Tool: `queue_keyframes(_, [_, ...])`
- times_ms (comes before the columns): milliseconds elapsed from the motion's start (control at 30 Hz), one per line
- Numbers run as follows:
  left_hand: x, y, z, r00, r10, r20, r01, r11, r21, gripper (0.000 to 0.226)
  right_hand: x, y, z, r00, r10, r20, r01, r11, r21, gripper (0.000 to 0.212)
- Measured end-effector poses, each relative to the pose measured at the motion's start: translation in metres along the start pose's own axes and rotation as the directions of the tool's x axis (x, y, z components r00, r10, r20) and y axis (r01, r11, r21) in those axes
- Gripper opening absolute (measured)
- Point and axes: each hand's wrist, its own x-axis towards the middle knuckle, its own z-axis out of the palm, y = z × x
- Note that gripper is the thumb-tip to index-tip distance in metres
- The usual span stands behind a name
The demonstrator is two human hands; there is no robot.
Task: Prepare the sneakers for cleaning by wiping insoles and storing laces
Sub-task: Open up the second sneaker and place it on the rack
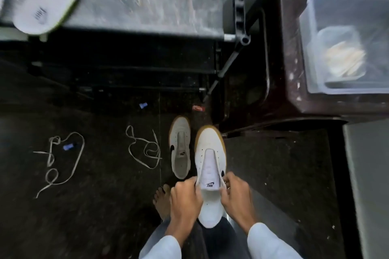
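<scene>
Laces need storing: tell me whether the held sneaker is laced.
Unlaced: the sneaker shows no lace; two laces lie on the floor.

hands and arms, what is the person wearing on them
The left hand and right hand are bare: no gloves, rings or watch visible. The left sleeve and right sleeve are long, plain, pale bluish white, ending near the wrists.

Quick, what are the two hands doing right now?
Left hand: closed, gripping one side of the sneaker opening.
Right hand: closed, gripping the same sneaker's other side.
</scene>
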Motion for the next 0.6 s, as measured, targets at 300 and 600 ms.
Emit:
queue_keyframes(300, [-0.065, 0.031, -0.124, 0.977, 0.071, -0.2, -0.107, 0.979, -0.173, 0.015, -0.073, -0.091, -0.086, 0.984, -0.109, -0.139, 0.128, 0.982, 0.136, 0.014])
queue_keyframes(600, [-0.065, 0.1, -0.236, 0.838, 0.229, -0.496, -0.394, 0.882, -0.257, 0.022, -0.085, -0.187, -0.192, 0.91, -0.25, -0.332, 0.337, 0.911, 0.238, 0.017])
